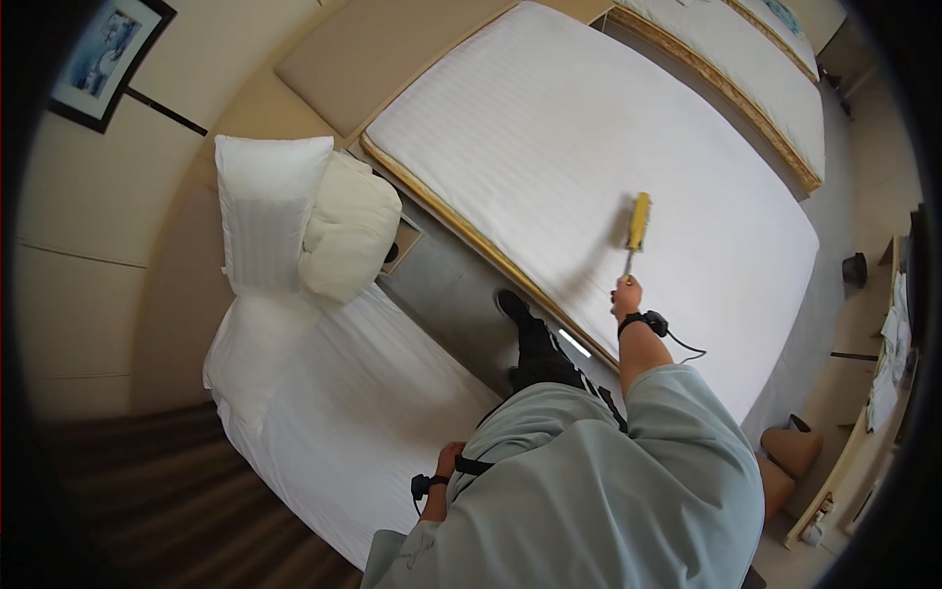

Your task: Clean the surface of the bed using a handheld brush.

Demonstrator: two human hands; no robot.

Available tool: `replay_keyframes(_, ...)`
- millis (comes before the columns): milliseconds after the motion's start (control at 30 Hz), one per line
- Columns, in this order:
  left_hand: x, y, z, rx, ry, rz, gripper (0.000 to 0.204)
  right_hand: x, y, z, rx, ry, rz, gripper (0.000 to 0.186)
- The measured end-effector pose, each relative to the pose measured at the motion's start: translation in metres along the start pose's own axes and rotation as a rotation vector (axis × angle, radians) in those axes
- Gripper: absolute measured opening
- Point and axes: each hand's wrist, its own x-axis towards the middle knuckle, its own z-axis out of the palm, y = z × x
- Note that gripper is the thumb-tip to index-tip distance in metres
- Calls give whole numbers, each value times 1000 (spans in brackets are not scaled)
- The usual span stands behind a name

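Head view, right hand (628, 298) — fingers holding a yellow roller (639, 224), handle (626, 279) mostly covered; left hand (450, 459) — fingers obscured, cannot tell hold

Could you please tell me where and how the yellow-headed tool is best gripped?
The yellow-headed tool is probably best gripped by its handle, coming from the person's side, as the right hand does: a thin shaft sets the handle apart from the wider head, which points away over the white mattress.
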Motion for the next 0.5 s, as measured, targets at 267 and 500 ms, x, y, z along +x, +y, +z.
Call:
replay_keyframes(267, 41, 57, -86, 121, 87, -246, 23, -2, 25, 135, 76, -164, 44, 17)
replay_keyframes(500, 165, 209, -168, 2, 174, -380, 23, -62, -31, 277, -196, -758, -248, 37)
